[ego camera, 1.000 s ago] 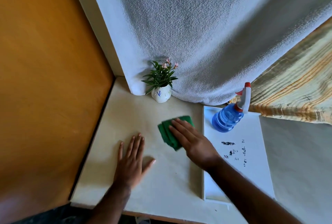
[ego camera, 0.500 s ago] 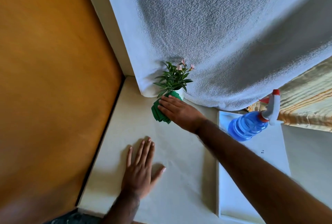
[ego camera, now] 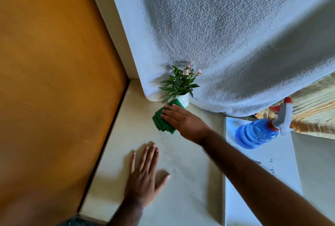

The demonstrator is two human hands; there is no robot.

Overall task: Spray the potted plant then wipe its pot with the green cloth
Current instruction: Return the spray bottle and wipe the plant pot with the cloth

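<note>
Pressing the folded green cloth [ego camera: 163,120] against the near-left side of the white pot [ego camera: 184,99], the right hand [ego camera: 183,120] lies over the cloth with its fingers [ego camera: 167,111] together and nearly straight, pointing left across the cloth. That cloth's far tip touches the pot; its long axis runs from the pot toward the near-left, and its near end rests on the cream table [ego camera: 181,189]. Upright against the hanging white towel [ego camera: 217,35] stands the potted plant [ego camera: 179,82], its leaves fanning out and 3 pink blooms at the top, tilted slightly right. Nearer than the pot, the left hand [ego camera: 145,173] is flat on the table, palm down, fingers spread wide and pointing away from the person, holding nothing. Well to the right of the pot, a blue spray bottle [ego camera: 257,132] stands on a white board [ego camera: 253,180], its red and white trigger head toward the right. Left of the pot rises an orange wall [ego camera: 54,80].
</note>
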